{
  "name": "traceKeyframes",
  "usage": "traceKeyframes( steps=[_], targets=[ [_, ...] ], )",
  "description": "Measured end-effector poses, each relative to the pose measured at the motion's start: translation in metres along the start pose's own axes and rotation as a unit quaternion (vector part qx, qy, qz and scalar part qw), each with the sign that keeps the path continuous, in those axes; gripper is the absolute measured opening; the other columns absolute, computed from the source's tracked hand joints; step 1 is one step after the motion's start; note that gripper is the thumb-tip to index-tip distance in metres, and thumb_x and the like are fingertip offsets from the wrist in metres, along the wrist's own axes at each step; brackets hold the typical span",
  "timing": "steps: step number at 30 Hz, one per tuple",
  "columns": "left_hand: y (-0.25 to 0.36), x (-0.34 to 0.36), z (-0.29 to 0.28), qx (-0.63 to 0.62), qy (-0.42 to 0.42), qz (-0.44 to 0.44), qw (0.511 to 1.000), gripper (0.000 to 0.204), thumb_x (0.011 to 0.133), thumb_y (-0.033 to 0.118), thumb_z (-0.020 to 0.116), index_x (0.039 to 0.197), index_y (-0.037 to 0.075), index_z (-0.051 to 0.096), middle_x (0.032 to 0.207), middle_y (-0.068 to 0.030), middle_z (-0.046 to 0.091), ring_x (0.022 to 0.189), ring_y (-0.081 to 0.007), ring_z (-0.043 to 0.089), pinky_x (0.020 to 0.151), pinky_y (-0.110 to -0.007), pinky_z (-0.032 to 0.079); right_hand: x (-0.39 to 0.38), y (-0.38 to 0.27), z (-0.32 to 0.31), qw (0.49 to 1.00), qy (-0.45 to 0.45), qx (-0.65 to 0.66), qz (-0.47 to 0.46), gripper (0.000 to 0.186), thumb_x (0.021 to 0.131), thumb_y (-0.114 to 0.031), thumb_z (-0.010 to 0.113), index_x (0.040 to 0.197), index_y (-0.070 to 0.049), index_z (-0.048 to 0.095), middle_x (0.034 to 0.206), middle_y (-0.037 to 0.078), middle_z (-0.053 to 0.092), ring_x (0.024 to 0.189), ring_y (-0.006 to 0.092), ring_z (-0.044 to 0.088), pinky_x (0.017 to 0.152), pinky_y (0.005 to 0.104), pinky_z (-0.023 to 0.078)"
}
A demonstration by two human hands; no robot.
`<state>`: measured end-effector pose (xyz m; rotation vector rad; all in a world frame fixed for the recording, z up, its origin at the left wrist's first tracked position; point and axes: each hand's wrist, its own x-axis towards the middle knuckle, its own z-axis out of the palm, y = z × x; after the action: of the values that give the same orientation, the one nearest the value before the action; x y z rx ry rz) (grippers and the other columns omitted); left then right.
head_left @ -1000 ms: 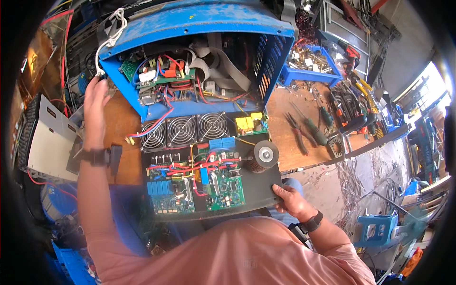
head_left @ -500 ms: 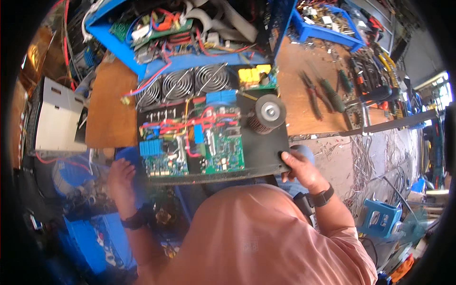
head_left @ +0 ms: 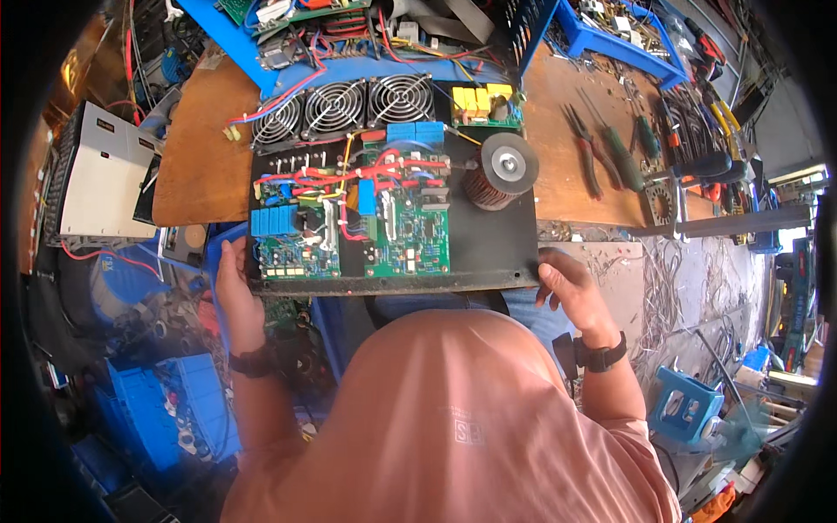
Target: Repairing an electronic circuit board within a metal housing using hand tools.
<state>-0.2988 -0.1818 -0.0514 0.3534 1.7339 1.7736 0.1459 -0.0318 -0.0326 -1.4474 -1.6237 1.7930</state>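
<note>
brown wooden bench [head_left: 196, 166] shows on my feed. i judge the step as steadying; the next move calls for level support. left hand [head_left: 240, 301], fingers almost straight, and right hand [head_left: 575, 296], fingers half curled, flank the near corners of the flat black rectangular panel [head_left: 493, 240] (whether either grips, i can't tell). green rectangular circuit boards [head_left: 427, 253] sit inboard, three round wire-guarded fans [head_left: 334, 106] beyond.

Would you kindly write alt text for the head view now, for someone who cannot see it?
A person's left hand and right hand are at the near corners of a black panel carrying green circuit boards, three fans and a wire-wound coil. Behind it is an open blue casing; pliers and screwdrivers lie on the bench at right.
</note>
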Motion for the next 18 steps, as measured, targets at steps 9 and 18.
traceKeyframes(
  steps=[9, 18],
  targets=[
    [-0.008, -0.001, -0.001, -0.069, 0.013, -0.028, 0.997, 0.049, 0.107, 0.035, 0.041, 0.126, -0.006, 0.059, 0.122, -0.0096, 0.065, 0.11, -0.0177, 0.06, 0.098, -0.031, 0.044, -0.003, -0.009, -0.001, 1.0, 0.009, 0.001, -0.015, 0.043, 0.096, -0.04, 0.063, 0.111, 0.0, 0.063, 0.087, 0.003, 0.062, 0.068, 0.0102, 0.059, 0.057, 0.0226, 0.043],
    [-0.016, 0.002, -0.005, -0.09, -0.012, -0.016, 0.996, 0.049, 0.106, 0.036, 0.041, 0.121, -0.006, 0.061, 0.115, -0.0107, 0.066, 0.104, -0.0181, 0.061, 0.093, -0.032, 0.046, 0.0, -0.004, 0.001, 0.999, 0.019, 0.009, -0.035, 0.04, 0.096, -0.035, 0.065, 0.109, 0.002, 0.063, 0.086, 0.005, 0.062, 0.068, 0.0131, 0.06, 0.058, 0.0246, 0.045]
  ],
)
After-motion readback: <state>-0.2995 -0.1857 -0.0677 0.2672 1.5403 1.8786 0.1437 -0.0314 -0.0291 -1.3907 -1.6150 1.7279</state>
